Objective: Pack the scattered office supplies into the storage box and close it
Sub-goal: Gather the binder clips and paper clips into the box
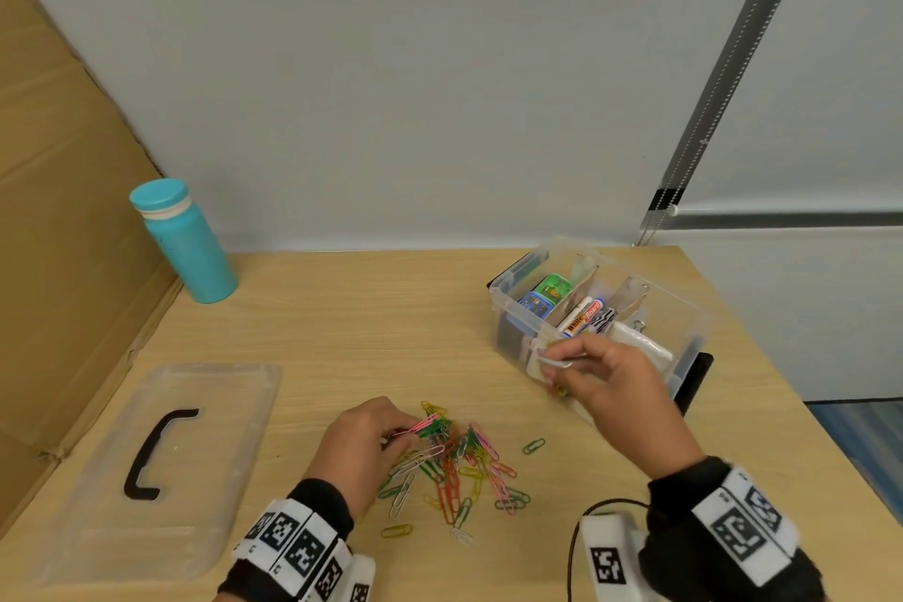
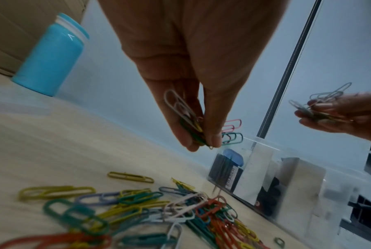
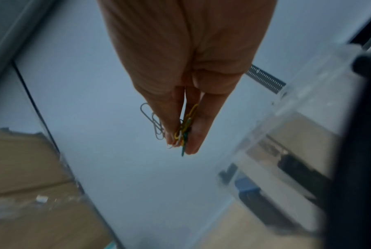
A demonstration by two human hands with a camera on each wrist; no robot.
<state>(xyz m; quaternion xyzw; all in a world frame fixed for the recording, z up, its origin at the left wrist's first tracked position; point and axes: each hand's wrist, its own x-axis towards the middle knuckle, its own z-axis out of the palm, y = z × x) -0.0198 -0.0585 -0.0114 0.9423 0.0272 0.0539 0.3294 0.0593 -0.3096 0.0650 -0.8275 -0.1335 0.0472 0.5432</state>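
Observation:
A heap of coloured paper clips lies on the wooden table in front of me. My left hand pinches a small bunch of clips just above the heap's left side. My right hand pinches another bunch of clips at the near rim of the clear storage box. The box stands uncovered at the right, divided into compartments that hold sharpeners, an eraser and markers. Its clear lid with a black handle lies flat at the left.
A teal bottle stands at the back left beside a cardboard sheet. A single green clip lies apart to the right of the heap. The table's right edge runs close behind the box.

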